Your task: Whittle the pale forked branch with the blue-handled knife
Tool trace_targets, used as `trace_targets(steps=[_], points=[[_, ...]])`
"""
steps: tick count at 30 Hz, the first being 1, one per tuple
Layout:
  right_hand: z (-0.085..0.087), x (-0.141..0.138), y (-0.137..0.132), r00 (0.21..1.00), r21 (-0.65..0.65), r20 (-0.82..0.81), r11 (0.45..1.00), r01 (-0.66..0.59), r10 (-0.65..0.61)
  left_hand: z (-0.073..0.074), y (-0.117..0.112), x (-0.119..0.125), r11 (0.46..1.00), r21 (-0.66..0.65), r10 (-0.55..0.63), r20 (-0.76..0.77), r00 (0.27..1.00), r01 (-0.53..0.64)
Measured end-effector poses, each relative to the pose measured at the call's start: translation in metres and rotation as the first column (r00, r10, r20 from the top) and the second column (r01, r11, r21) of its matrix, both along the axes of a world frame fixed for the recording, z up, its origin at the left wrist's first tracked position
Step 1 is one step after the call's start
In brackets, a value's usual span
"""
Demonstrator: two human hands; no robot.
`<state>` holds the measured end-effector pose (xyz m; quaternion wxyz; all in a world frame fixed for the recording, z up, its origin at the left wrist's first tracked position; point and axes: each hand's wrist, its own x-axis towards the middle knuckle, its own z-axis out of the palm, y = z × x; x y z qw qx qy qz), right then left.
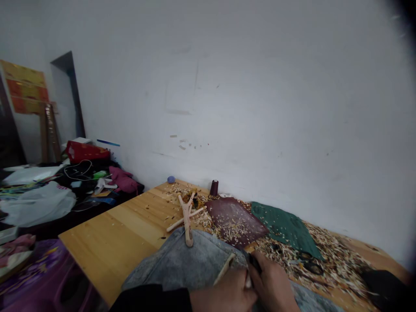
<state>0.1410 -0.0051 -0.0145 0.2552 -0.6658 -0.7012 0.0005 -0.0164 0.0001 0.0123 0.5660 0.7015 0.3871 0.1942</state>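
Left grip (224, 292) closed around a pale wooden stick (225, 268), tip angled up and away, held low over the lap, probably for steadiness close to the body. Forearm drawn in across the front, black sleeve (152, 299) covering it down to the wrist. Right grip (271, 286) curled shut just beside it, wrapped on a dark tool handle (255, 263), any blade hidden behind the fingers, the kind of tool impossible to tell. Both grips nearly touching, likely so that each could brace the other. Grey mottled cloth (182, 260) draped over the lap beneath them, apparently to catch what fell.

Forked wooden branch (187, 216) laid on the tabletop (107, 247), the foot of its stem reaching the edge of the cloth, a second pale stick (177, 224) lying crosswise under it, both seemingly set down within easy reach. Maroon leather pad (234, 221) and green cloth (286, 229) spread side by side beyond, with wood shavings (328, 264) heaped around and over them. Dark scissors (310, 266) half buried in the shavings at the green cloth's edge. Maroon thread cone (213, 187) upright by the wall, small blue ball (171, 179) at the far corner. Red bag (86, 151) and white plastic bag (39, 206) piled off to the left.
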Motion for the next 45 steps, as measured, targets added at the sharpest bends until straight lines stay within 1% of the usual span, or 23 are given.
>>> trace_targets(steps=[2,3,4,6,8,10,15,17,19,22,24,26,27,28,30,31,33,35,37,38,40,42,45], points=[[-0.001,0.007,0.001,0.991,0.095,-0.136,0.995,0.025,-0.012,0.009,0.009,0.006,0.991,-0.125,-0.035,0.016,0.999,0.037],[-0.001,0.011,0.002,0.98,0.142,-0.2,0.989,0.047,-0.018,0.015,0.014,0.007,0.975,-0.213,-0.048,0.098,0.994,0.068],[0.0,0.015,0.002,0.967,0.184,-0.253,0.98,0.071,-0.023,0.021,0.019,0.008,0.959,-0.262,-0.066,0.171,0.983,0.11],[0.003,0.02,0.002,0.948,0.232,-0.318,0.968,0.1,-0.022,0.032,0.029,0.01,0.941,-0.29,-0.1,0.258,0.961,0.175],[0.008,0.022,0.001,0.938,0.237,-0.346,0.967,0.097,-0.009,0.038,0.037,0.01,0.925,-0.277,-0.163,0.323,0.932,0.258],[0.012,0.022,0.001,0.937,0.24,-0.35,0.967,0.089,0.0,0.038,0.042,0.011,0.916,-0.289,-0.168,0.357,0.919,0.279],[0.015,0.017,-0.001,0.946,0.212,-0.325,0.974,0.074,-0.001,0.027,0.044,0.009,0.925,-0.315,-0.096,0.35,0.932,0.213],[0.015,0.016,-0.001,0.945,0.201,-0.326,0.978,0.055,0.013,0.027,0.044,0.007,0.918,-0.333,-0.093,0.352,0.931,0.217],[0.018,0.016,0.001,0.931,0.195,-0.365,0.98,0.05,0.025,0.031,0.046,0.006,0.908,-0.352,-0.095,0.355,0.93,0.227],[0.033,0.014,0.008,0.9,0.174,-0.434,0.984,0.042,0.039,0.047,0.054,0.008,0.919,-0.33,-0.111,0.309,0.945,0.216],[0.051,0.013,0.015,0.904,0.175,-0.421,0.985,-0.002,0.076,0.064,0.063,0.011,0.958,-0.225,-0.119,0.255,0.96,0.178],[0.071,0.013,0.025,0.902,0.204,-0.425,0.979,0.013,0.077,0.078,0.075,0.017,0.962,-0.162,-0.175,0.244,0.954,0.218],[0.078,0.013,0.031,0.894,0.235,-0.438,0.972,0.015,0.092,0.082,0.082,0.021,0.969,-0.126,-0.18,0.238,0.954,0.214],[0.084,0.014,0.037,0.888,0.259,-0.452,0.965,0.045,0.08,0.083,0.089,0.026,0.981,-0.053,-0.169,0.22,0.961,0.184],[0.087,0.016,0.049,0.884,0.267,-0.466,0.959,0.09,0.047,0.075,0.101,0.035,0.99,0.072,-0.128,0.155,0.98,0.118],[0.084,0.018,0.054,0.879,0.267,-0.476,0.958,0.103,0.038,0.068,0.106,0.04,0.99,0.07,-0.128,0.144,0.981,0.119],[0.073,0.024,0.062,0.88,0.25,-0.474,0.963,0.102,0.03,0.053,0.112,0.047,0.986,0.026,-0.169,0.14,0.976,0.167],[0.06,0.03,0.066,0.911,0.187,-0.412,0.98,0.061,0.022,0.042,0.115,0.05,0.982,0.001,-0.184,0.151,0.971,0.186],[0.051,0.036,0.066,0.925,0.15,-0.38,0.987,0.065,-0.003,0.041,0.116,0.048,0.98,-0.031,-0.19,0.18,0.965,0.198],[0.048,0.039,0.066,0.927,0.139,-0.375,0.988,0.068,-0.011,0.043,0.116,0.046,0.978,-0.082,-0.172,0.215,0.961,0.193],[0.044,0.042,0.064,0.937,0.119,-0.348,0.99,0.076,-0.031,0.046,0.116,0.04,0.972,-0.124,-0.168,0.222,0.961,0.198],[0.042,0.041,0.063,0.963,0.107,-0.267,0.991,0.074,-0.043,0.047,0.116,0.036,0.97,-0.16,-0.149,0.198,0.969,0.182],[0.038,0.033,0.062,0.992,0.096,-0.122,0.994,0.049,-0.037,0.043,0.115,0.03,0.966,-0.232,-0.081,0.151,0.985,0.115]])
